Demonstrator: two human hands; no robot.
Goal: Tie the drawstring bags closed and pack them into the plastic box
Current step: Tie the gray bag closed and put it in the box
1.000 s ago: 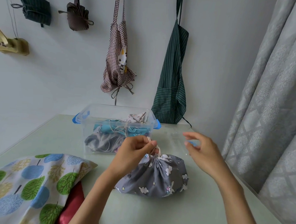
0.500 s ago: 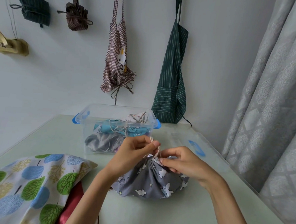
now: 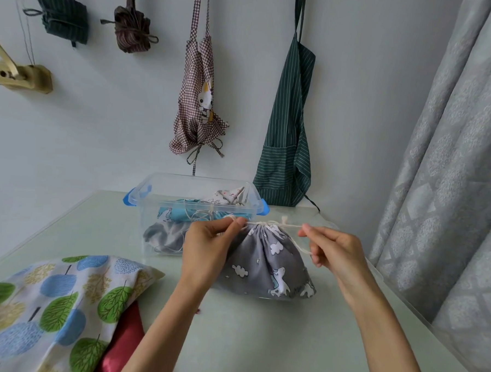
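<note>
A grey drawstring bag (image 3: 265, 266) with white animals and clouds stands on the pale table, its neck gathered tight. A white cord (image 3: 273, 224) runs taut across the gathered top. My left hand (image 3: 207, 249) pinches the cord's left end beside the neck. My right hand (image 3: 332, 251) pinches the right end, which trails down past my fingers. Just behind the bag stands the clear plastic box (image 3: 153, 189) with blue latches, holding several bags: a turquoise one, a grey one and a white printed one.
A tree-print cloth bag (image 3: 50, 303) lies at the front left over a red bag (image 3: 122, 347). The clear box lid (image 3: 316, 218) lies behind my right hand. Aprons hang on the wall behind; a grey curtain (image 3: 450, 168) borders the table's right edge.
My hands met at the bag's neck, then moved apart, stretching the cord out sideways. The bag now stands taller with its neck drawn tight.
</note>
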